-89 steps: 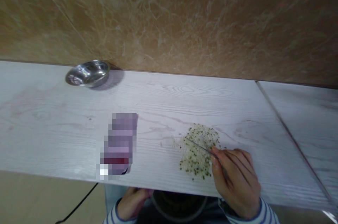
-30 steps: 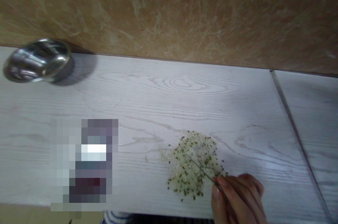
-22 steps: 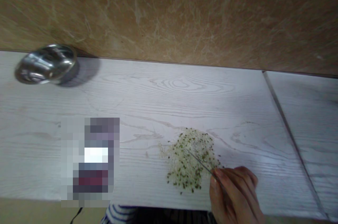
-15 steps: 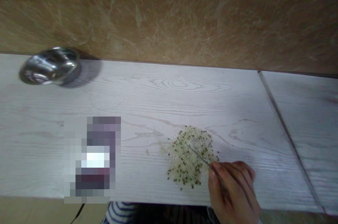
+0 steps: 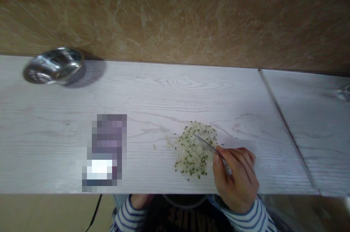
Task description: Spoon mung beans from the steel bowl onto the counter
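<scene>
My right hand (image 5: 236, 179) is closed around a slim pointed metal tool (image 5: 205, 143), like a narrow blade or tweezers; its exact kind is unclear. The tool's tip points left over a loose pile of small white grains (image 5: 188, 151) mixed with dark green bits, spread on the white wood-grain table (image 5: 153, 97). My fingers are beside the pile's right edge. Just below the table's front edge, only a part of my left hand (image 5: 140, 201) shows at the striped cuff; its fingers are hidden.
A shiny metal bowl (image 5: 54, 66) sits tilted at the back left by the brown marbled wall (image 5: 175, 16). A blurred-out object (image 5: 108, 144) lies left of the pile. A seam (image 5: 287, 126) crosses the table at right. A curved rim (image 5: 186, 205) shows below the front edge.
The view has shifted, so the table's front edge sits higher and both striped sleeves show. The tool is turned to show a broader side. Part of my left hand has come into view.
</scene>
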The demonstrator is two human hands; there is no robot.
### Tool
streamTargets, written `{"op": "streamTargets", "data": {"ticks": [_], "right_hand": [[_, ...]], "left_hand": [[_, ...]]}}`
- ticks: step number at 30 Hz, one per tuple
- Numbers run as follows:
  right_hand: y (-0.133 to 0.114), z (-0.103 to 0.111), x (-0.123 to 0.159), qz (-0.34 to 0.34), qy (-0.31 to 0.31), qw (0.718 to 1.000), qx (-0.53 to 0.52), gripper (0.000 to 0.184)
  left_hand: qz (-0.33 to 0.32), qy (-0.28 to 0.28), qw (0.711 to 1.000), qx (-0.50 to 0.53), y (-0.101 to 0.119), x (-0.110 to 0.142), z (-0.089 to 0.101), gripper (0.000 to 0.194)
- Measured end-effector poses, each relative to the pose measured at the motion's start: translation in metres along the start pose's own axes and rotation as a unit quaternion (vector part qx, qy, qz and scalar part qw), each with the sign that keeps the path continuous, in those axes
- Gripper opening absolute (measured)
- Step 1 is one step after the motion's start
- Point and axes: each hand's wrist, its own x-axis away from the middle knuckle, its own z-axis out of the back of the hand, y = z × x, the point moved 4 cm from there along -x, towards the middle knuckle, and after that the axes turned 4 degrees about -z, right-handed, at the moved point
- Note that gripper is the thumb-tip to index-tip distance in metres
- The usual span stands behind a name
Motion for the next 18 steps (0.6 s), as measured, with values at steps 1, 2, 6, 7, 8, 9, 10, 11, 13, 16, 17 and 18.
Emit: {"op": "streamTargets", "data": {"ticks": [1,2,6,7,8,9,10,11,13,16,17,18], "right_hand": [[0.000,0.000,0.000,-0.001,0.003,1.000,0.004,0.030],[0.000,0.000,0.000,-0.001,0.007,1.000,0.007,0.030],[0.000,-0.001,0.000,0.005,0.022,0.999,0.023,0.028],[0.000,-0.001,0.000,0.006,0.026,0.999,0.027,0.027],[0.000,-0.001,0.000,0.006,0.030,0.999,0.032,0.025],[-0.001,0.000,0.000,0.008,0.033,0.999,0.036,0.024],[-0.001,0.000,0.001,0.012,0.040,0.998,0.041,0.023],[-0.002,0.000,0.001,0.022,0.046,0.998,0.046,0.021],[-0.002,0.000,0.002,0.029,0.059,0.996,0.056,0.018],[0.000,-0.003,0.003,0.036,0.069,0.995,0.066,0.008],[0.001,-0.004,0.003,0.035,0.076,0.994,0.066,0.006],[0.002,-0.006,0.003,0.033,0.073,0.995,0.065,0.005]], "left_hand": [[0.016,0.002,1.000,-0.018,-0.002,0.005,0.003,0.045],[0.032,0.001,0.999,-0.036,-0.004,0.010,0.005,0.046],[0.095,-0.004,0.992,-0.082,-0.002,0.033,0.006,0.025],[0.099,-0.007,0.991,-0.085,0.001,0.038,0.006,0.031],[0.099,-0.009,0.991,-0.084,0.003,0.043,0.005,0.039],[0.102,-0.009,0.991,-0.083,0.006,0.048,0.005,0.046],[0.109,-0.006,0.991,-0.080,0.008,0.052,0.005,0.053],[0.119,0.000,0.990,-0.079,0.009,0.057,0.006,0.056],[0.114,-0.001,0.991,-0.067,0.011,0.066,0.008,0.059],[0.088,-0.017,0.994,-0.057,0.013,0.081,0.010,0.060],[0.082,-0.023,0.995,-0.055,0.013,0.085,0.011,0.061],[0.075,-0.028,0.995,-0.053,0.013,0.089,0.011,0.062]]}}
